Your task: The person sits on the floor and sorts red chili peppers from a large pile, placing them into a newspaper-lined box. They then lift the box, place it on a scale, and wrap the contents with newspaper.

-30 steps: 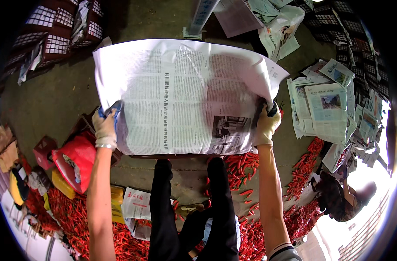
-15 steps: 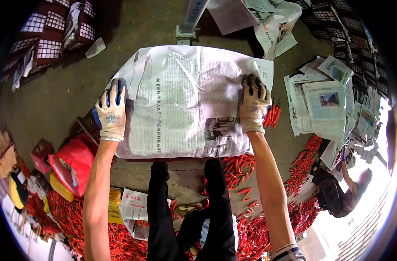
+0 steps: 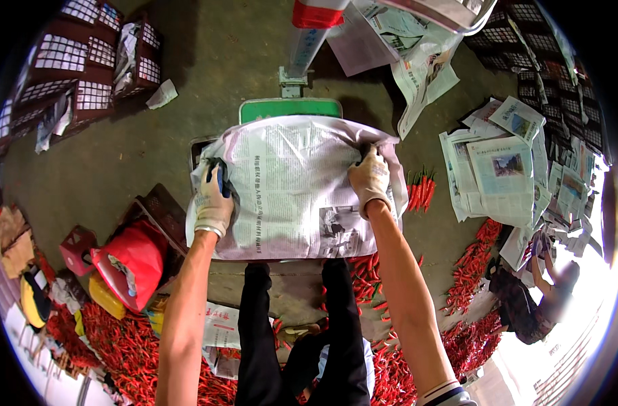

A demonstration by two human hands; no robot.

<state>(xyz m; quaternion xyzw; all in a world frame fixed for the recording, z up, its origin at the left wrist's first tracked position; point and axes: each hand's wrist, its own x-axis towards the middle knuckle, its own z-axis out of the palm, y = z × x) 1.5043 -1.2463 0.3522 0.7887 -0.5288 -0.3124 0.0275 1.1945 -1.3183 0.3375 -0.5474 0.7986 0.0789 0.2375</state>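
A wide newspaper sheet (image 3: 288, 189) is draped over a bulky load, with a dark crate edge (image 3: 202, 143) showing at its upper left corner. The load sits over a green scale platform (image 3: 292, 108). My left hand (image 3: 214, 203), in a pale glove with dark fingertips, grips the paper along the left side with curled fingers. On the right side my right hand (image 3: 370, 177), gloved alike, has its fingers bent into the creased paper. What lies beneath the paper is hidden.
The scale's post (image 3: 302, 51) rises beyond the load. Red chillies (image 3: 421, 192) lie to the right, with large heaps (image 3: 123, 342) nearer me. Dark crates (image 3: 85, 61) stand at far left, newspapers (image 3: 501, 169) lie right, and another person (image 3: 525, 301) crouches at lower right.
Both hands have moved inward, and their spread fingers have curled into the paper. The paper's far edge now sits lower in view, with the green platform showing beyond it.
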